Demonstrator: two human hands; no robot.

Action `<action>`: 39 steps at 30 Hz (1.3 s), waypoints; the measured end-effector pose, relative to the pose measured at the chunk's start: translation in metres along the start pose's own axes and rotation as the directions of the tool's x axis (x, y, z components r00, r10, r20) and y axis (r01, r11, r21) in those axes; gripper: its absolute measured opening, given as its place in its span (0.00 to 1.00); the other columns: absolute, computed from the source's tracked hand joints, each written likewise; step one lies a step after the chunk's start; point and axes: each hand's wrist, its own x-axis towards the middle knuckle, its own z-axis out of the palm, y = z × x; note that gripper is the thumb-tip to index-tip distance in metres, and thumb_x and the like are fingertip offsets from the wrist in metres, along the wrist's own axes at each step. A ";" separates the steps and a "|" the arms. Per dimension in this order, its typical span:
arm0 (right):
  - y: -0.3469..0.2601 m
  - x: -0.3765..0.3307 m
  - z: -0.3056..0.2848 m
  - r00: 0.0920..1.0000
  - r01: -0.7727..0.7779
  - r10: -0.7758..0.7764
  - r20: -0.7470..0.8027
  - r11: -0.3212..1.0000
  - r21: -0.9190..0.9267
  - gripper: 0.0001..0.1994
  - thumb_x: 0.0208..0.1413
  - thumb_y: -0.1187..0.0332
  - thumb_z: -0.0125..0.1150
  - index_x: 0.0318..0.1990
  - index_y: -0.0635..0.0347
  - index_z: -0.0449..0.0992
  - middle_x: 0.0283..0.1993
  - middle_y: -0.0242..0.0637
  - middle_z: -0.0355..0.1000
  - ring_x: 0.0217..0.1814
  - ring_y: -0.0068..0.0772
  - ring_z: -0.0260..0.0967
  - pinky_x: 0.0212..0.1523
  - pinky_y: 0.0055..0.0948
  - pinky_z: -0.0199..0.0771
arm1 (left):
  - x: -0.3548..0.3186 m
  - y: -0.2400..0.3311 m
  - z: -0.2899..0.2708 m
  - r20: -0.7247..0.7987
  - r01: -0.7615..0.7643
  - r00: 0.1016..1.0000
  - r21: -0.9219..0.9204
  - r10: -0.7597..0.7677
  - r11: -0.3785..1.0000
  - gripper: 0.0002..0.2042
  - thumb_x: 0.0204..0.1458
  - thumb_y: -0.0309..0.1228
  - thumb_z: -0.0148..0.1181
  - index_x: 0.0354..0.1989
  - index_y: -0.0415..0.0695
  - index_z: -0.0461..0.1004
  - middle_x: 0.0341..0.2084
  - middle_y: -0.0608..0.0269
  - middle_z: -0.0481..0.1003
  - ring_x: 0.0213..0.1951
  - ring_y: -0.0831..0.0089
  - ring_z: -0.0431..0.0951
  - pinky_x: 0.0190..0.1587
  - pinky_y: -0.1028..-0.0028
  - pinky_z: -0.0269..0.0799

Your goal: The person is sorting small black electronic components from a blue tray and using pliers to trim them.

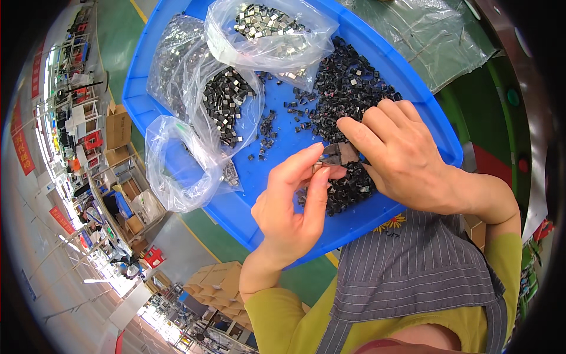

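My left hand (295, 197) is closed, thumb and fingers pinching a small shiny metal-and-black part (319, 166). Close to its right, my right hand (395, 147) is curled with its fingertips turned toward that part; what it grips, if anything, I cannot make out. Between the two hands shows a small dark, glossy flat piece (333, 154), partly covered by fingers. Both hands are above a heap of small black parts (348, 76) in a large blue tray (439, 127).
Inside the tray, a clear bag (271, 44) holds silver-faced parts, another bag (227, 103) holds darker ones, and an open bag (177, 171) hangs over the left rim. Clear plastic sheeting (424, 41) lies beyond the tray. Cardboard boxes (215, 283) stand at lower left.
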 end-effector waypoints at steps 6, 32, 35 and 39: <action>-0.003 -0.001 0.000 1.000 0.000 -0.001 -0.017 0.998 -0.064 0.15 0.41 0.73 0.57 0.41 0.63 0.71 0.28 0.36 0.62 0.32 0.37 0.62 0.33 0.34 0.60 | 0.000 0.003 -0.001 0.016 0.021 1.000 -0.043 -0.020 0.999 0.14 0.54 0.15 0.55 0.50 0.33 0.67 0.32 0.53 0.79 0.34 0.71 0.82 0.34 0.77 0.79; -0.004 -0.004 -0.003 0.930 -0.232 0.080 0.358 0.884 0.405 0.12 0.45 0.77 0.63 0.36 0.64 0.67 0.32 0.45 0.68 0.37 0.51 0.68 0.37 0.43 0.67 | 0.001 0.006 -0.006 0.178 0.322 0.947 -0.476 -0.268 0.819 0.12 0.61 0.21 0.45 0.52 0.35 0.59 0.32 0.49 0.76 0.31 0.68 0.80 0.35 0.73 0.78; -0.005 -0.003 -0.003 0.938 -0.226 0.089 0.334 0.890 0.396 0.12 0.45 0.76 0.64 0.36 0.63 0.68 0.32 0.44 0.68 0.38 0.49 0.68 0.37 0.42 0.67 | 0.000 0.007 -0.008 0.184 0.334 0.942 -0.484 -0.279 0.809 0.12 0.62 0.23 0.45 0.52 0.36 0.60 0.32 0.51 0.77 0.30 0.68 0.80 0.33 0.75 0.77; -0.006 -0.003 0.000 0.963 -0.163 0.071 0.261 0.921 0.353 0.11 0.46 0.73 0.62 0.35 0.63 0.67 0.32 0.43 0.69 0.36 0.47 0.68 0.36 0.41 0.67 | 0.001 0.008 -0.012 0.217 0.376 0.927 -0.547 -0.306 0.748 0.12 0.62 0.24 0.45 0.52 0.36 0.60 0.32 0.51 0.77 0.30 0.69 0.80 0.31 0.77 0.75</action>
